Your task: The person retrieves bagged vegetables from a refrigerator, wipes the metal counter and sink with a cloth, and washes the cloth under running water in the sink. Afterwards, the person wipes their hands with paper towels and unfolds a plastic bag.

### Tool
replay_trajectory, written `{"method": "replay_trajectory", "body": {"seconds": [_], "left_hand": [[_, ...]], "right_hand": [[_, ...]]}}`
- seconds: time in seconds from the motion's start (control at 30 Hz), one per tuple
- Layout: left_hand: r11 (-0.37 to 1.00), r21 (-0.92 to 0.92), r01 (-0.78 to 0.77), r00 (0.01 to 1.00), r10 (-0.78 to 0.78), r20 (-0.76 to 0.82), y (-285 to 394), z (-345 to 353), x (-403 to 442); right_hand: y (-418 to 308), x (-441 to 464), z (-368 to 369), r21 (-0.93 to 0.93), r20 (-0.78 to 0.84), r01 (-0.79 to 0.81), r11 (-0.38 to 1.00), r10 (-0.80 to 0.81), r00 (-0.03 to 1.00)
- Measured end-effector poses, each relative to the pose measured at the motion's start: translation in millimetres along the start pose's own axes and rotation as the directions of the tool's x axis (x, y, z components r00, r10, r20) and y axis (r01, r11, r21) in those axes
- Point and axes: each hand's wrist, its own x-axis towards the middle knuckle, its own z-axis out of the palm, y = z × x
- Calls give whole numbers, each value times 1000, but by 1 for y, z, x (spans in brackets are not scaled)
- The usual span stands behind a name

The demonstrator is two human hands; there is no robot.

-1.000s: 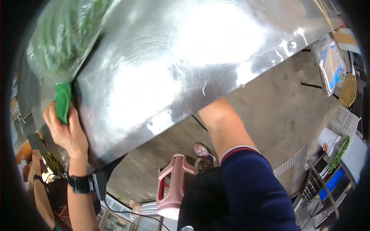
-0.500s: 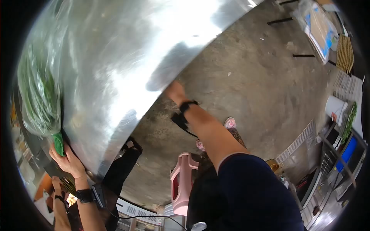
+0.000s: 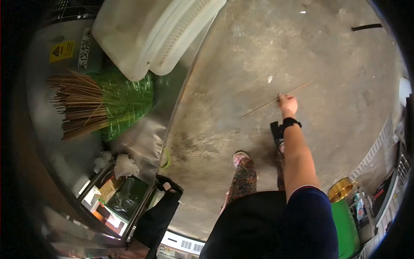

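- From the head view, my right hand (image 3: 288, 104) was closed on a thin stick (image 3: 264, 105), its fingertips pinching it so that both ends stuck out.
- The stick lay slantwise across the view, seen against the bare floor (image 3: 224, 82), ahead of my shoes (image 3: 240, 158).
- My left hand was outside the view, so I cannot tell how it stood.
- To the left, on the metal table (image 3: 160, 129), a bundle of brown sticks (image 3: 82, 105) poked out of a green wrap (image 3: 129, 101).
- White trays (image 3: 138, 39) partly covered the wrap in the view.
- A gold pot (image 3: 340, 190) was at the right.
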Motion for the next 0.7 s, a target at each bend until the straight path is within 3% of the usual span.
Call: {"method": "replay_trajectory", "body": {"seconds": [0.07,0.13,0.2,0.27,0.3,0.37,0.4,0.47,0.53,0.7], "left_hand": [[1000,7,-5,1000,5,10,2,-1,6],[1000,4,-2,1000,2,3,2,-2,7],[1000,-3,3,1000,-3,7,-1,-4,11],[1000,-8,3,1000,-3,12,-3,-3,18],[1000,-2,1,1000,-1,16,-4,-3,20],[1000,-6,-2,1000,2,18,-3,-4,24],[1000,-7,-2,1000,2,18,-3,-4,24],[1000,-8,-1,1000,1,16,-4,-2,26],[1000,-9,2,1000,-2,17,-4,-3,28],[1000,-7,0,1000,0,10,-4,-1,32]], "right_hand": [[12,13,19,103,-42,7,995,-3,999],[-27,-22,-6,-37,-66,-100,994,98,993],[-19,-18,11,49,-12,-157,986,157,987],[-43,-46,14,44,-74,-89,995,92,993],[-52,-58,29,219,23,-3,976,-3,1000],[-106,-94,53,307,280,115,945,-205,938],[-140,-112,64,190,351,227,955,-282,893],[-193,-138,93,260,293,334,906,-403,867],[-231,-141,126,288,221,355,889,-422,879],[-277,-140,141,247,246,315,916,-374,894]]}}
